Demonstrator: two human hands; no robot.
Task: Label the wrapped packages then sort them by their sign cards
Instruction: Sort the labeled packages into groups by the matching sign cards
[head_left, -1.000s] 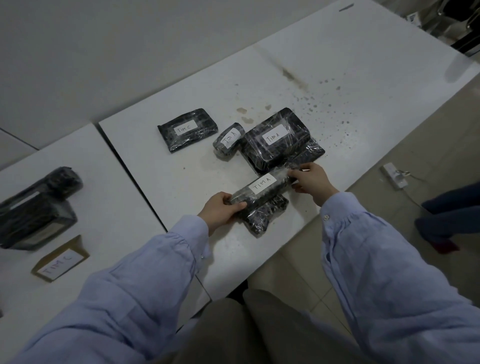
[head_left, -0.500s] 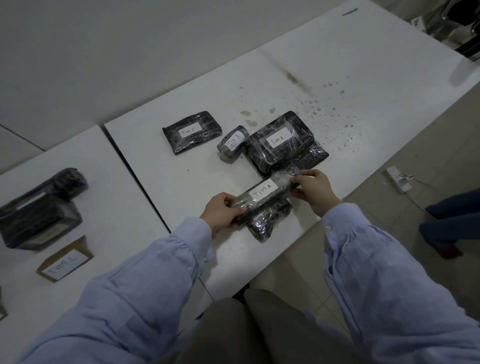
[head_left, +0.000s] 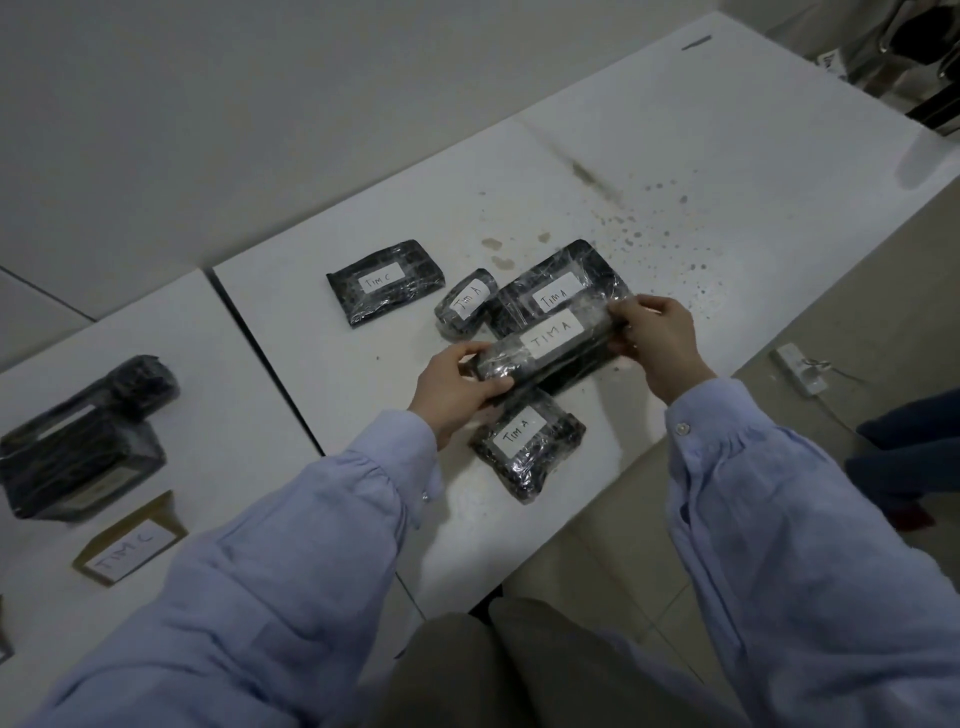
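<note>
- the left hand (head_left: 457, 389) has its fingers curled round the near-left end of a long wrapped package (head_left: 550, 348), with the thumb across its top.
- the right hand (head_left: 660, 338) grips the far-right end of the same package, fingers bent over the wrap and thumb beneath.
- this long wrapped package is dark, covered in clear film, and has a white label reading "tim a". it lies slantwise between the two hands, over the front middle of the white table (head_left: 675, 156). it overlaps the large package (head_left: 558, 288) behind it; whether the two touch cannot be told.
- the large package is also labelled "tim a" and lies flat on the table.
- just to its left lies a small rolled package (head_left: 465, 301) marked "tim a", and further left, apart from it, a flat package (head_left: 387, 280) marked "tim c".
- near the table's front edge, below the left hand, lies another package (head_left: 527, 441) labelled "tim a".
- on the adjoining left table (head_left: 208, 364) sits a pile of dark wrapped packages (head_left: 78, 441), and in front of it a brown sign card (head_left: 130, 543) reading "tim c".
- dark specks and stains (head_left: 649, 218) mark the white table beyond the large package.
- a white power strip (head_left: 797, 369) lies on the floor to the right.
</note>
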